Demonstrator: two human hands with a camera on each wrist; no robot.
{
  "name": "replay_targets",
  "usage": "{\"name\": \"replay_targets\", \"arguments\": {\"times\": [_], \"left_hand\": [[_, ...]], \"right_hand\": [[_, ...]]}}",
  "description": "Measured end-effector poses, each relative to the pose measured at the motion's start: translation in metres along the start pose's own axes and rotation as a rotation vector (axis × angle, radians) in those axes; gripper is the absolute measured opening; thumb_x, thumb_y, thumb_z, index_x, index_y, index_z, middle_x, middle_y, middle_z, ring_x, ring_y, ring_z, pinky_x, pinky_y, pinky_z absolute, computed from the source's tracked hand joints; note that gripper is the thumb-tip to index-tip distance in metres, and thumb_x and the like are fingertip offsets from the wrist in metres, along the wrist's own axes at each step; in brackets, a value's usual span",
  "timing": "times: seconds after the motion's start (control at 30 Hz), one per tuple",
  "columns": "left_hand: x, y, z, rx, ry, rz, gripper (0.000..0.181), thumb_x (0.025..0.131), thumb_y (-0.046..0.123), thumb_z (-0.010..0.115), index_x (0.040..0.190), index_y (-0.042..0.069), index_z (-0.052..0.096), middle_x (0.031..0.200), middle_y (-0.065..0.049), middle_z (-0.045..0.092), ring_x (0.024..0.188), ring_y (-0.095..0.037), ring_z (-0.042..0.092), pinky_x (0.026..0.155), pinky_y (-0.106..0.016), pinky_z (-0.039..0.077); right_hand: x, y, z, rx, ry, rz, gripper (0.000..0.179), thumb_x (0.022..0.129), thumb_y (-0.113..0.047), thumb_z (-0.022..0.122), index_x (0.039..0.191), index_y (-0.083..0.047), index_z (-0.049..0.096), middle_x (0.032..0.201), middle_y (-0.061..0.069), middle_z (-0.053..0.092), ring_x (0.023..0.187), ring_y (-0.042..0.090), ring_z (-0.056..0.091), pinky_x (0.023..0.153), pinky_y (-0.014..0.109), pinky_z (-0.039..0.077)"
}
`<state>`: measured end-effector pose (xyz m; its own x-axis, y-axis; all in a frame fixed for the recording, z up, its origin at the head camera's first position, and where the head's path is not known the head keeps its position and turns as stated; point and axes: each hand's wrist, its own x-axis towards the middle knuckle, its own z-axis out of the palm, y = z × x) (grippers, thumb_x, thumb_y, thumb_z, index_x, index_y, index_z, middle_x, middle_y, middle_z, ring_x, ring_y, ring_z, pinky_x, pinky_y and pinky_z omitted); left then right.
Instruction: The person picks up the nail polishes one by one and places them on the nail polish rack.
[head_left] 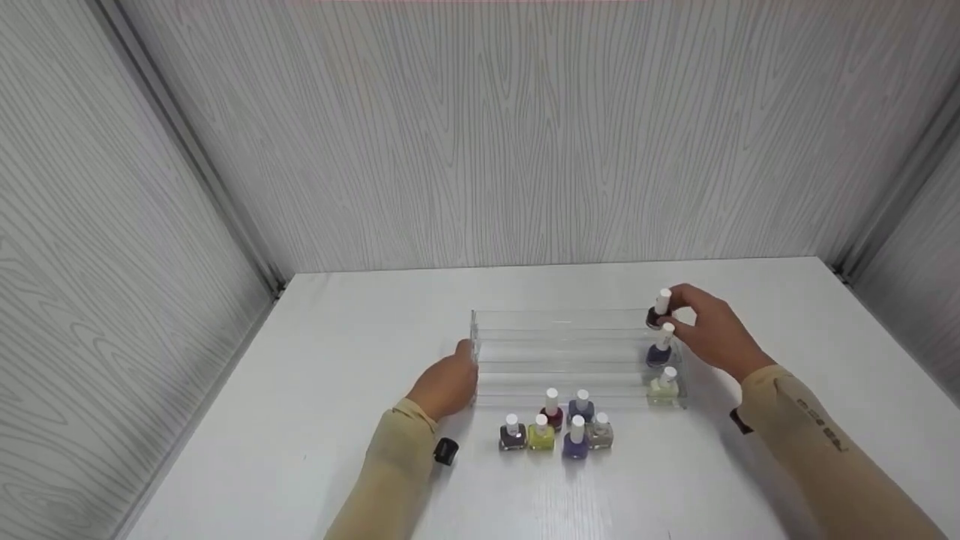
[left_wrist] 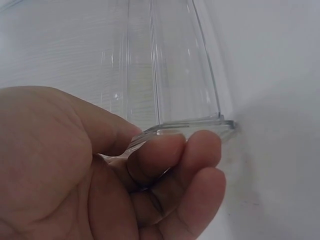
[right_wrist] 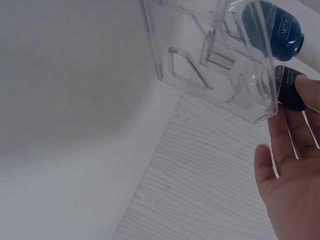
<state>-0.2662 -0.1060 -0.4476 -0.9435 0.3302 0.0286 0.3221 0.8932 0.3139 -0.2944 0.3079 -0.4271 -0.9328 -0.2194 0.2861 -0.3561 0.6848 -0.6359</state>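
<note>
With hands at opposite ends of a clear tiered rack, set lengthwise from left to right between them. On the far left, gripping the rack's end wall with the left hand, thumb and curled fingers about its edge. Just in front of the rack, standing upright on the counter and nearer to that hand than to the other, from left to right: dark grey bottle, yellow bottle, dark red bottle, purple bottle, blue-grey bottle, greyish bottle. At the rack's right end, inside it: pale bottle on the lowest tier, blue bottle on the middle one, directly behind. Farthest right, pinching a dark bottle between thumb and fingers of the right hand, at the top tier, roughly in line behind those two. Impossible to tell whether seated there or borne by the fingers; judged most decisive, lining up its base with the tier's right end, beside the end wall.
</note>
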Motion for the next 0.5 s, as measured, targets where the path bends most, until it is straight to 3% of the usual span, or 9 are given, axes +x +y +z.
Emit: {"name": "replay_targets", "arguments": {"times": [0.2, 0.33, 0.5], "left_hand": [[0.0, 0.0, 0.002, 0.021, 0.019, 0.043, 0.043, 0.108, 0.006, 0.046, 0.142, -0.018, 0.036, 0.081, -0.025, 0.069, 0.07, -0.032, 0.07, 0.065, -0.046, 0.058], [0.002, 0.0, 0.002, -0.032, 0.009, 0.019, 0.044, 0.109, 0.009, 0.045, 0.144, -0.015, 0.036, 0.085, -0.025, 0.07, 0.074, -0.033, 0.07, 0.069, -0.048, 0.057], [0.003, 0.001, 0.002, -0.021, -0.01, -0.003, 0.045, 0.109, 0.01, 0.044, 0.146, -0.015, 0.035, 0.086, -0.025, 0.07, 0.075, -0.031, 0.069, 0.069, -0.047, 0.057]], "right_hand": [[-0.002, 0.007, -0.006, -0.055, -0.029, 0.015, 0.025, 0.099, -0.01, 0.07, 0.122, -0.008, 0.062, 0.119, 0.012, 0.066, 0.129, 0.041, 0.053, 0.116, 0.065, 0.028], [-0.003, 0.01, -0.008, -0.061, -0.057, 0.057, 0.025, 0.101, -0.016, 0.069, 0.123, -0.01, 0.061, 0.127, 0.014, 0.064, 0.14, 0.043, 0.045, 0.116, 0.066, 0.027], [-0.007, 0.011, -0.008, -0.075, -0.061, 0.068, 0.025, 0.102, -0.016, 0.068, 0.125, -0.011, 0.063, 0.135, 0.014, 0.063, 0.143, 0.043, 0.043, 0.115, 0.065, 0.03]]}}
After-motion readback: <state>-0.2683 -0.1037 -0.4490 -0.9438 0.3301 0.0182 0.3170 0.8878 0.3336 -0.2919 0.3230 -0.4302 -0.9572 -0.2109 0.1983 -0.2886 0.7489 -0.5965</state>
